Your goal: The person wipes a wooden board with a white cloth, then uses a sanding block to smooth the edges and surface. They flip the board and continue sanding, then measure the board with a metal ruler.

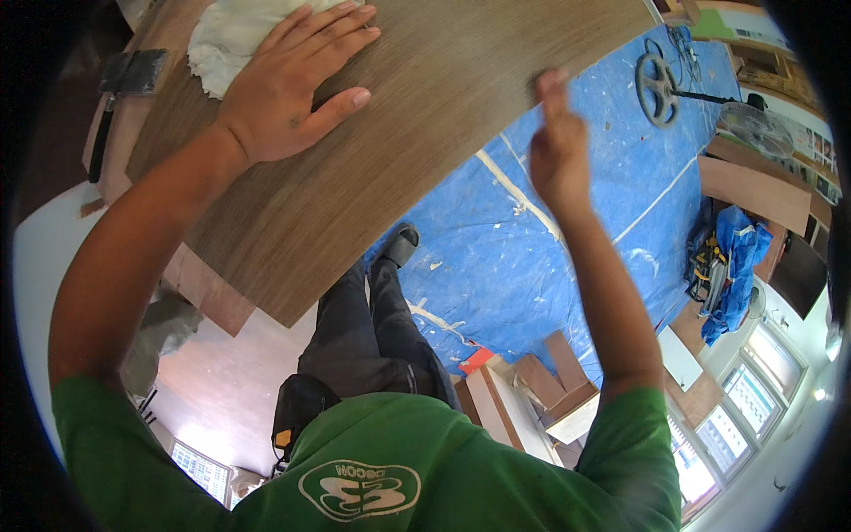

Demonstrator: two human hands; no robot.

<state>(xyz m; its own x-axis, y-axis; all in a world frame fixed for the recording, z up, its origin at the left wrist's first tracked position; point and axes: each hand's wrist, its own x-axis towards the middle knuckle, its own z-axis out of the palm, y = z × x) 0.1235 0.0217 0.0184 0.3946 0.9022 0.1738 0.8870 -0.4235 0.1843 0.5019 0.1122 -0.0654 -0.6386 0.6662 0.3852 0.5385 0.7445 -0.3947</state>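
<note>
My left hand (288,93) lies palm-down with fingers spread on a wood-grain panel (425,115), partly over or against a crumpled white cloth (217,49). At the panel's curved right edge, my right hand (558,142) has its fingertips near or on the rim; it is blurred, with some fingers seemingly curled, and what it holds, if anything, is unclear. A wide scraper (131,73) with a black handle rests on a lighter board at the panel's left.
A blue tarp (638,186) covers the floor below. A steering-wheel-like ring on a pole (658,89), a fan (753,124), boards (753,186) and a bundle of tools (709,266) are at the right. Wooden boxes (550,390) sit behind me.
</note>
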